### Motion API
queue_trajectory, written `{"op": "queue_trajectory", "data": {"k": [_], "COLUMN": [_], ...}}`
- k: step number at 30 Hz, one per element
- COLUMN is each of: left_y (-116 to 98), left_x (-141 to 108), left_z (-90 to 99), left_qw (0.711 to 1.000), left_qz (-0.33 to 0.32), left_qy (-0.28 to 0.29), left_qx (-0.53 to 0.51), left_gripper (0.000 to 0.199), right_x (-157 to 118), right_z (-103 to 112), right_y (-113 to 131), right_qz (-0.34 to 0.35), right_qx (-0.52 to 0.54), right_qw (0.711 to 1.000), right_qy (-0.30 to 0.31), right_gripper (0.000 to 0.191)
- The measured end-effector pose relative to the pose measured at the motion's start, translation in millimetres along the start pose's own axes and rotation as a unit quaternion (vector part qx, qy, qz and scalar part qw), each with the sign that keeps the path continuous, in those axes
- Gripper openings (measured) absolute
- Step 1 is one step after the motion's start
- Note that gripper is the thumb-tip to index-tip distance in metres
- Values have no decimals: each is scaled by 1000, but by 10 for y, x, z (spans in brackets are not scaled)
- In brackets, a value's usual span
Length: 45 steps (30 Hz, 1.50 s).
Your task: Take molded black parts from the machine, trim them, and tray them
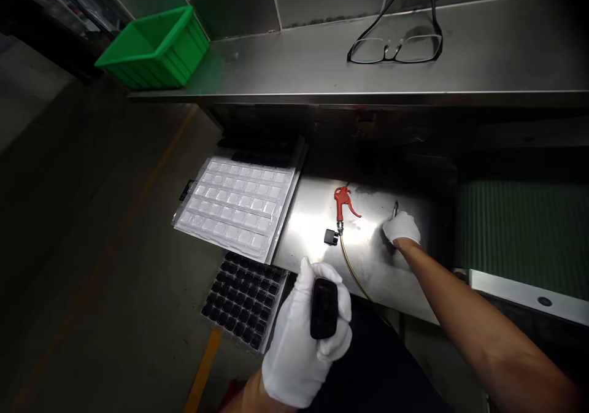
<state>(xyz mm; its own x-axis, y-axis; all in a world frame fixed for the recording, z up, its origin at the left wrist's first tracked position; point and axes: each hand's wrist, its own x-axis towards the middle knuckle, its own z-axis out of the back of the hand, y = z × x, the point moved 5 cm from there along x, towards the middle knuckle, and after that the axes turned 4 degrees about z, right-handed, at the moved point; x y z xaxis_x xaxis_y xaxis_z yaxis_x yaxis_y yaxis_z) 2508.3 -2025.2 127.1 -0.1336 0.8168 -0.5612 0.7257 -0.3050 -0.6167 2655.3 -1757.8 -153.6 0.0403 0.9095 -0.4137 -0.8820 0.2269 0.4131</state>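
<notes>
My left hand (307,333), in a white glove, is closed around a small black part (324,308) with rounded corners and a glossy face turned up. My right hand (402,227), also gloved, rests low over the steel bench. From its closed fingers sticks the tip of a slim metal tool (396,208); the rest is hidden. Between the hands lies a red air blow gun (342,202) with its hose (352,266). Beside the hose fitting sits a small black piece (331,237) with prongs or notches on one side.
Left on the bench (301,213) are stacked clear trays (225,201). Lower down, another tray (243,299) holds several black parts. A raised steel shelf (285,63) carries a green bin (159,48) and eyeglasses (394,51). At right runs a green conveyor belt (524,235).
</notes>
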Motion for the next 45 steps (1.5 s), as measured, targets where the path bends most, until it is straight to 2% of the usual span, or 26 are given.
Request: {"op": "queue_trajectory", "data": {"k": [5, 11, 18, 21, 26, 31, 35, 38, 40, 42, 45], "left_y": [-209, -331, -343, -305, -298, -279, -256, -231, -178, -122, -107], "left_x": [128, 231, 231, 235, 200, 87, 12, -22, -32, -35, -67], "left_z": [106, 193, 229, 211, 62, -9, -46, -69, -66, -41, -15], "left_qw": [998, 999, 993, 992, 994, 995, 993, 987, 978, 960, 912], "left_qz": [-40, -8, -32, -35, -10, 13, 23, 18, 15, -13, -124], "left_qy": [15, -26, -45, -11, 89, 96, 90, 94, 85, 42, -63], "left_qx": [53, 39, 101, 121, 65, 24, 71, 127, 190, 276, 387], "left_gripper": [55, 60, 63, 56, 17, 32, 38, 31, 21, 18, 25], "right_x": [-33, -32, -53, -47, -65, -195, -294, -413, -555, -756, -1156], "right_z": [3, -17, -30, -43, -79, -76, -65, -33, -3, 35, 126], "right_y": [40, 26, 15, -7, -117, -201, -272, -342, -383, -410, -404], "right_qz": [-26, -37, -54, -59, -52, -20, -1, 9, 14, 20, 34], "right_qx": [8, 18, 13, 6, -6, -26, -11, 26, 63, 100, 148], "right_qw": [1000, 999, 998, 997, 995, 997, 998, 998, 996, 994, 988], "right_qy": [8, 11, 29, 51, 87, 66, 62, 59, 56, 50, 38], "right_gripper": [35, 31, 29, 27, 31, 39, 36, 36, 34, 31, 24]}}
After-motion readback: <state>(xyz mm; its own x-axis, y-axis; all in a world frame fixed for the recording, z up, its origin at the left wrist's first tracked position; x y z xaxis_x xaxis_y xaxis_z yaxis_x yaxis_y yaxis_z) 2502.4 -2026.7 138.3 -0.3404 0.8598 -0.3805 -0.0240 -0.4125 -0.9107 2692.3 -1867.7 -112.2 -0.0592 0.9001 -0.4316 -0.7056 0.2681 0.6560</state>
